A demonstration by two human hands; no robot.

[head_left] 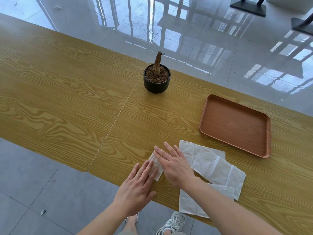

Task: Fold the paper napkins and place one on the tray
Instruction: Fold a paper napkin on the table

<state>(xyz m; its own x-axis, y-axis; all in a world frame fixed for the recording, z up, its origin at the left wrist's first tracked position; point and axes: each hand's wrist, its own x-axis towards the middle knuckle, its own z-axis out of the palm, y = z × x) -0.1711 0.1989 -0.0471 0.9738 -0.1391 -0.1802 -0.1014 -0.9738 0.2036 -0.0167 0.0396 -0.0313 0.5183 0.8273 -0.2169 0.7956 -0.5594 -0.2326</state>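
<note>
A small folded white napkin [156,167] lies on the wooden table near its front edge. My left hand [138,188] rests flat with its fingertips on the napkin's near end. My right hand [174,164] lies flat over its right side, fingers spread. To the right, several unfolded white napkins [218,168] overlap in a loose pile, one partly under my right forearm. The brown wooden tray [235,124] sits at the far right with nothing in it.
A black pot [156,78] holding a bare stem stands at the table's far edge, behind the napkins. A seam [116,116] runs between two tabletops. The front table edge [128,187] is just under my left hand.
</note>
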